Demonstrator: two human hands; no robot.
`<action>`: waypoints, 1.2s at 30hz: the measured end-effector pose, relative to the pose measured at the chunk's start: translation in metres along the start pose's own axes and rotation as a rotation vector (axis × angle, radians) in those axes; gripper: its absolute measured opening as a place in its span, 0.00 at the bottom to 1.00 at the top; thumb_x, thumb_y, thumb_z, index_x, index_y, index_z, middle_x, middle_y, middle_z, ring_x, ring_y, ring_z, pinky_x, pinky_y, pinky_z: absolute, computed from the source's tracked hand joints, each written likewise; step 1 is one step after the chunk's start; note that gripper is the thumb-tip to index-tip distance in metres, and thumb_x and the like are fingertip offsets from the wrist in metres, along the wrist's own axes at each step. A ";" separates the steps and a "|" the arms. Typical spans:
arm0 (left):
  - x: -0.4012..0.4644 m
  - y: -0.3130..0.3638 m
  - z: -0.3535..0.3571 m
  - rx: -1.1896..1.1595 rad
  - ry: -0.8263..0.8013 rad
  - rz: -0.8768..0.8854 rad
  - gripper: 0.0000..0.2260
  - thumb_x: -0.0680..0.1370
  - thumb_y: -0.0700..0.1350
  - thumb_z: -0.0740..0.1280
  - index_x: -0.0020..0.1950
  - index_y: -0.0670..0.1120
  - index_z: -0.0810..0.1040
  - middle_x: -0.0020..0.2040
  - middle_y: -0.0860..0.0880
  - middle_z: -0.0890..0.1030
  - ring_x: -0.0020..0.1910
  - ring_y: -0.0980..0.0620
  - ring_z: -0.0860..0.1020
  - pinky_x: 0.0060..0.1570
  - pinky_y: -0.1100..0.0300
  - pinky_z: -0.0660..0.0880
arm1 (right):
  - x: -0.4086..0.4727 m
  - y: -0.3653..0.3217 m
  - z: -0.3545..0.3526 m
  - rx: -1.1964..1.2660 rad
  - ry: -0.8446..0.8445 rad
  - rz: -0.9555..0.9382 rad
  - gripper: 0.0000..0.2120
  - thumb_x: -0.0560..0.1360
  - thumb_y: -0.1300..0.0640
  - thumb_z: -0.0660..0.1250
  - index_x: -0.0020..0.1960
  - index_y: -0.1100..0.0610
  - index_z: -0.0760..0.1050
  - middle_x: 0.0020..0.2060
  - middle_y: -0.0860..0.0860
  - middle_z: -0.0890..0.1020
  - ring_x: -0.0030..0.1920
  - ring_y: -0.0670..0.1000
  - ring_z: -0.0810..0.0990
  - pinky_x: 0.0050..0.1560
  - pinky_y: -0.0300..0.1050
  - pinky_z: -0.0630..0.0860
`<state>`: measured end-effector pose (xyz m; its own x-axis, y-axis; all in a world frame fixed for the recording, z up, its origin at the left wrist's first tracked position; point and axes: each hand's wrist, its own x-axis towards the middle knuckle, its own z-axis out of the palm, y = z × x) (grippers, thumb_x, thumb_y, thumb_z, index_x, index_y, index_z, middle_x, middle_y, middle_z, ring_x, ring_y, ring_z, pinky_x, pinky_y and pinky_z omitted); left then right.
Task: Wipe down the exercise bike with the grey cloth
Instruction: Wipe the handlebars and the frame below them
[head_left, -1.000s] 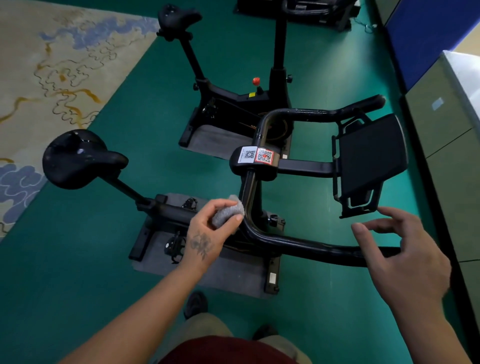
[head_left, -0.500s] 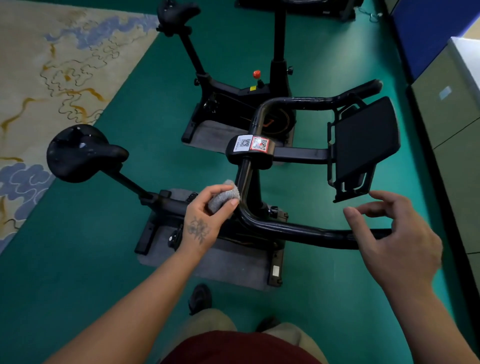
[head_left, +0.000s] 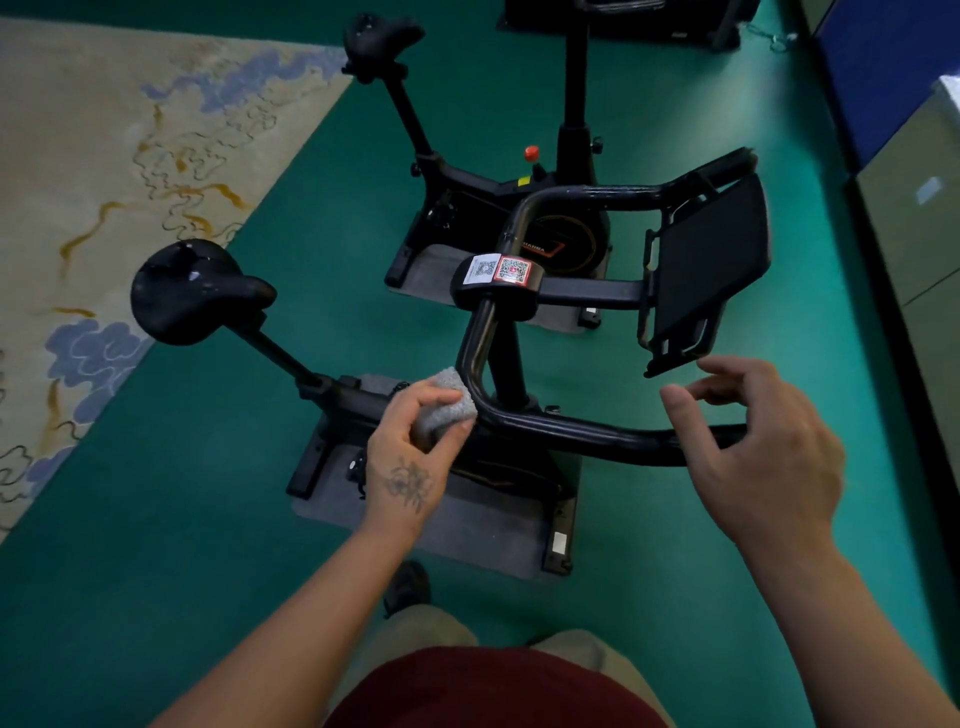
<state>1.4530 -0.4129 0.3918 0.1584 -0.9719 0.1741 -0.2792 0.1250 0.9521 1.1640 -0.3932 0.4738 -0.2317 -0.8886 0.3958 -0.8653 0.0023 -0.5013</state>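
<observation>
A black exercise bike (head_left: 561, 431) stands below me on a grey mat, its saddle (head_left: 192, 291) to the left and its tablet holder (head_left: 706, 270) to the right. My left hand (head_left: 410, 452) pinches a small wadded grey cloth (head_left: 447, 400) between thumb and fingers and presses it against the near bend of the handlebar. Over the right end of the near handlebar hovers my right hand (head_left: 763, 457), fingers spread and loosely curved, holding nothing and not touching the bar.
A second black exercise bike (head_left: 493, 171) stands just behind the first. A patterned beige rug (head_left: 104, 156) covers the floor at left. Grey cabinets (head_left: 914, 249) and a blue panel line the right side. My shoe (head_left: 408, 584) is on the green floor by the mat.
The view has shifted slightly. My left hand still holds the cloth at the handlebar bend, now a little lower on the curve. My right hand stays hovering over the bar's end.
</observation>
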 end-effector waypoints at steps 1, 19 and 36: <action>-0.003 0.002 0.001 0.051 0.000 0.067 0.17 0.76 0.36 0.79 0.56 0.57 0.83 0.62 0.53 0.82 0.66 0.52 0.81 0.67 0.57 0.77 | -0.001 0.002 -0.001 0.016 -0.010 -0.012 0.19 0.79 0.39 0.66 0.61 0.52 0.77 0.47 0.40 0.81 0.49 0.51 0.81 0.46 0.45 0.68; -0.032 -0.013 0.034 0.460 0.098 0.540 0.06 0.74 0.31 0.80 0.45 0.36 0.85 0.63 0.39 0.80 0.62 0.38 0.79 0.65 0.47 0.78 | -0.016 0.050 -0.019 0.341 -0.228 -0.001 0.21 0.85 0.33 0.51 0.67 0.45 0.70 0.58 0.43 0.82 0.57 0.48 0.80 0.56 0.49 0.73; -0.045 0.020 0.087 0.473 -0.088 0.776 0.03 0.76 0.35 0.80 0.46 0.39 0.88 0.62 0.37 0.82 0.62 0.37 0.81 0.67 0.47 0.78 | -0.024 0.086 -0.040 0.396 -0.295 -0.062 0.21 0.76 0.42 0.71 0.68 0.40 0.74 0.58 0.34 0.81 0.61 0.35 0.79 0.62 0.25 0.67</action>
<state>1.3577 -0.3844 0.3814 -0.3032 -0.6631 0.6844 -0.6391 0.6742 0.3701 1.0776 -0.3538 0.4523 0.0003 -0.9736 0.2281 -0.6249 -0.1783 -0.7601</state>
